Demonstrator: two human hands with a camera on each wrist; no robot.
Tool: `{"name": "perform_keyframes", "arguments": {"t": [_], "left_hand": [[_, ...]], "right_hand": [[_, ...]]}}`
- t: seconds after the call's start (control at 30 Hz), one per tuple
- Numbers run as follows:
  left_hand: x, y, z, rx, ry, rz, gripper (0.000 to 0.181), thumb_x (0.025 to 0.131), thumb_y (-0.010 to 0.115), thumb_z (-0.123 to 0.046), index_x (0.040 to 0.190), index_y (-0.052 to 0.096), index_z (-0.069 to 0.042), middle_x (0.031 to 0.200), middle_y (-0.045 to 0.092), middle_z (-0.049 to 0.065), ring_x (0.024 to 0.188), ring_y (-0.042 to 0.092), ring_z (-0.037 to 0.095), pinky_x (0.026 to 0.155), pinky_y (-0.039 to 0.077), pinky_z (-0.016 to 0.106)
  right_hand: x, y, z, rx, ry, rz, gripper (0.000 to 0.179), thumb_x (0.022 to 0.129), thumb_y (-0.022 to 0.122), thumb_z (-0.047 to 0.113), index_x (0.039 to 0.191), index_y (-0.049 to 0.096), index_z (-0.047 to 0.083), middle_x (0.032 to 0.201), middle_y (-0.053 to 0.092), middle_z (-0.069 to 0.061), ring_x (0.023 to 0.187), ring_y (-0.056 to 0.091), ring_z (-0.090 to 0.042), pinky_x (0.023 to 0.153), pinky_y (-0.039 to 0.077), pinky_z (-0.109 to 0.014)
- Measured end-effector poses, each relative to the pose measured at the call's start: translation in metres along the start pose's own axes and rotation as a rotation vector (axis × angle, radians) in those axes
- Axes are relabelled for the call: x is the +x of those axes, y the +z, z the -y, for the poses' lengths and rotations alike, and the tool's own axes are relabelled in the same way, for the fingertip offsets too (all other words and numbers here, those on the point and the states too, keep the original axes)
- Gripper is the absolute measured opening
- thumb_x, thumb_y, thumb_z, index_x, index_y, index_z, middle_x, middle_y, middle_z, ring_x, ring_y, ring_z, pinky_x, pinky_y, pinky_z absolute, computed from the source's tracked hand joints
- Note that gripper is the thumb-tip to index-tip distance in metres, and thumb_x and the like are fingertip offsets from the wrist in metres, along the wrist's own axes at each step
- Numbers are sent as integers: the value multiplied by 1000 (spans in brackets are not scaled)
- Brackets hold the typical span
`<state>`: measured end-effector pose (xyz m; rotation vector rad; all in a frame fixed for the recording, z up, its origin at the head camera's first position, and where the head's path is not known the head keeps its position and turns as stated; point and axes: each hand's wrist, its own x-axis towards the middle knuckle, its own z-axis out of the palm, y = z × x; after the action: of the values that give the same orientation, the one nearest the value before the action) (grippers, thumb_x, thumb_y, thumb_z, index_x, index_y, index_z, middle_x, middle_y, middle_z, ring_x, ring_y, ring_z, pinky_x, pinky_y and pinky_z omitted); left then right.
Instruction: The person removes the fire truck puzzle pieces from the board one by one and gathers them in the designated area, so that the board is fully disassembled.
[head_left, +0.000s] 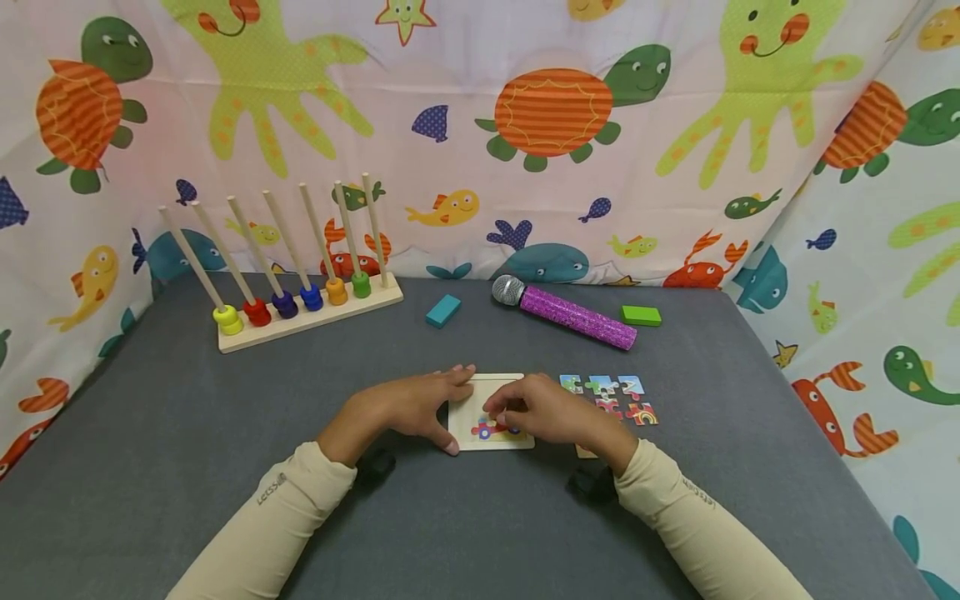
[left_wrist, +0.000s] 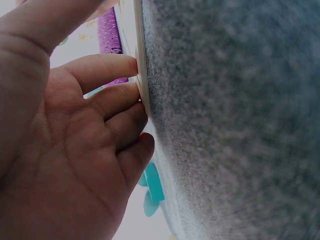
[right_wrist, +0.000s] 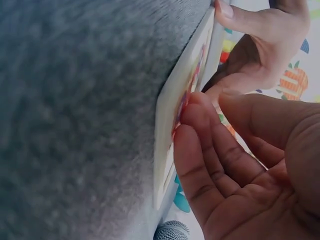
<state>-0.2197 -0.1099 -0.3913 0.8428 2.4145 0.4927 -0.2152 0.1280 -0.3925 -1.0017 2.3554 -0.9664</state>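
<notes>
A small wooden puzzle tray [head_left: 462, 421] with a raised rim lies on the table; part of a red and blue vehicle picture [head_left: 486, 428] shows inside it. My left hand [head_left: 422, 406] is spread along its left side, the thumb at the near corner and the forefinger at the far one. In the left wrist view, other fingertips [left_wrist: 131, 90] touch the tray's edge. Fingertips of my right hand [head_left: 546, 408] press on the picture, and the right wrist view has the thumb [right_wrist: 260, 117] apart from them. This hand hides the picture's right part.
Several loose jigsaw pieces [head_left: 632, 386] lie right of the tray. Behind are a purple glitter microphone [head_left: 573, 315], a teal block [head_left: 443, 310] and a green block [head_left: 641, 316]. A wooden peg stand with coloured rings [head_left: 311, 313] stands at the back left, before a patterned cloth [head_left: 465, 242].
</notes>
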Motion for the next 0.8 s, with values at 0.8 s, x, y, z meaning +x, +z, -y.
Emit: {"name": "perform_keyframes", "arguments": {"t": [0.8], "left_hand": [[0, 0, 1, -12, 16, -5, 88, 80, 81, -36, 152, 35, -13, 162, 12, 1, 147, 10, 25, 115, 15, 46]], "right_hand": [[0, 2, 7, -53, -57, -7, 22, 93, 64, 3, 114, 70, 3, 100, 64, 0, 86, 57, -9, 74, 50, -27]]}}
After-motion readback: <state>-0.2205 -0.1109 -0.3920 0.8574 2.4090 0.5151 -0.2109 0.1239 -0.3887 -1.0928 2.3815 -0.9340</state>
